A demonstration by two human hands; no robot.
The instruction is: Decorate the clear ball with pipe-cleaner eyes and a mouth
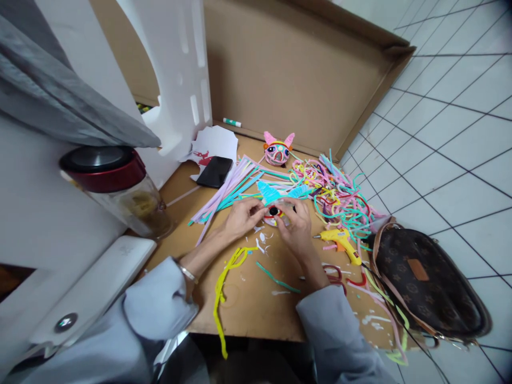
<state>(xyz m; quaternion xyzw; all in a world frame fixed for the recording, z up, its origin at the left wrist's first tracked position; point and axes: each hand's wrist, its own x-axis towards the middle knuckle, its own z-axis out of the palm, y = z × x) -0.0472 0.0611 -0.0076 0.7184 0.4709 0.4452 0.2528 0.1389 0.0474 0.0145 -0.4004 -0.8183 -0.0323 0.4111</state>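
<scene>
Between my hands is a small pipe-cleaner animal head with blue ears and a round black eye. My left hand pinches its left side, and my right hand grips its right side from above, covering part of it. Just below lie white paper scraps. A bundle of yellow pipe cleaners and a short green pipe cleaner rest nearer the table's front. To the right of my right hand lies a yellow hot glue gun, with red-handled scissors partly behind my wrist.
A finished-looking pink-eared head stands at the back. Around it spread straight pipe cleaners and a tangled pile. A black phone lies on white paper. A glass bottle stands left; a brown bag sits right.
</scene>
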